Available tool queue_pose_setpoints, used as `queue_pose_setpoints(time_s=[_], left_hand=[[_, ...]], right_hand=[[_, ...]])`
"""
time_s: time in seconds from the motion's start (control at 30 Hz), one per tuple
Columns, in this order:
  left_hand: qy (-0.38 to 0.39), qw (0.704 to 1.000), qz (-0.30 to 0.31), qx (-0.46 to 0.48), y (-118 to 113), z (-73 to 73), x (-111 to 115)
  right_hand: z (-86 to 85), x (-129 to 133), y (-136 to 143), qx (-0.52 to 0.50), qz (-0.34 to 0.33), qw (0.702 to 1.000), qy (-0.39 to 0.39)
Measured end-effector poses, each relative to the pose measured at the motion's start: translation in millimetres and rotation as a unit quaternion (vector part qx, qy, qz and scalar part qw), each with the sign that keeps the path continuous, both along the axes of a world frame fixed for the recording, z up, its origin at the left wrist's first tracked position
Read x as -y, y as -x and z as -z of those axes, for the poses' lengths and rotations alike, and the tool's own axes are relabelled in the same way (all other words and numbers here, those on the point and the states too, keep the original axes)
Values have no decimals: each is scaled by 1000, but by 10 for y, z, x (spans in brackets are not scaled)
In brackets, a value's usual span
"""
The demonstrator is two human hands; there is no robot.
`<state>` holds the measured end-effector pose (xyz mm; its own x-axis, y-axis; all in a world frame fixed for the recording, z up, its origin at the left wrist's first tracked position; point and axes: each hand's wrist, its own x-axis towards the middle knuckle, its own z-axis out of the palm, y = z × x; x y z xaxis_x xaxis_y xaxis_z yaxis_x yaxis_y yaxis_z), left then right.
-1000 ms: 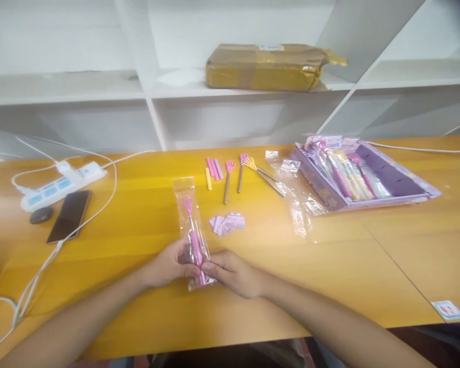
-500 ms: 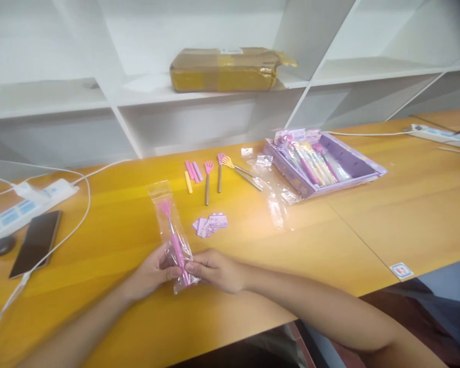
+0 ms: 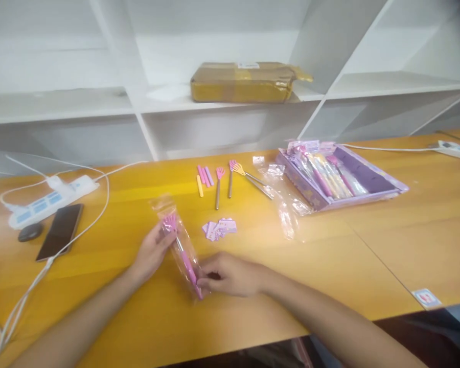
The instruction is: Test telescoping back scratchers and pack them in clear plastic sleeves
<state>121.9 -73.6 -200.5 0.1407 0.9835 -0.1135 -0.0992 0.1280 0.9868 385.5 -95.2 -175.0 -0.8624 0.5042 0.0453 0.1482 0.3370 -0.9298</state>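
A pink back scratcher (image 3: 186, 262) with a hand-shaped head lies slanted inside a clear plastic bag (image 3: 164, 204). My left hand (image 3: 153, 249) pinches the bag near the pink head. Closed on the handle end is my right hand (image 3: 228, 274). Beyond them lie several small purple cards (image 3: 219, 228), and farther back a pink-headed metal scratcher (image 3: 218, 187), another pink one (image 3: 230, 179) and a yellow one (image 3: 253, 180). Pink and purple sleeves (image 3: 205, 176) rest beside a yellow sleeve (image 3: 200, 186).
A purple box (image 3: 375, 176) of bagged scratchers stands at the right, with loose plastic bags (image 3: 287, 214) beside it. A power strip (image 3: 53, 202), mouse (image 3: 30, 232), phone (image 3: 60, 231) and white cables are at the left. A taped carton (image 3: 245, 84) sits on the shelf.
My left hand has moved up the bag to the scratcher's head, while my right hand stays at the handle end. The whole view has shifted slightly.
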Motion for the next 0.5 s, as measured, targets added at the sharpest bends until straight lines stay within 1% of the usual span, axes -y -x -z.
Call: queue_pose_setpoints(time_s=[0.03,0.07,0.13,0.2,0.27,0.37,0.43,0.5], left_hand=[[-16,999,-50,10,25,-9,-70],[-27,996,-86,22,49,-15,-134],[-43,991,-119,42,88,-10,-227],[-49,990,-125,43,109,17,-265],[-52,990,-126,31,114,48,-256],[-63,992,-112,-3,103,61,-206],[-79,992,-92,-38,89,49,-173],[-102,989,-75,-72,74,41,-148]], right_hand=[[-4,17,2,10,0,1000,-27],[-6,40,8,16,4,998,-54],[-5,97,31,31,15,994,-106],[-1,155,62,54,25,987,-151],[7,187,85,85,33,978,-189],[32,128,56,132,61,963,-227],[50,7,-24,152,109,949,-253],[58,-151,-144,159,185,932,-268]])
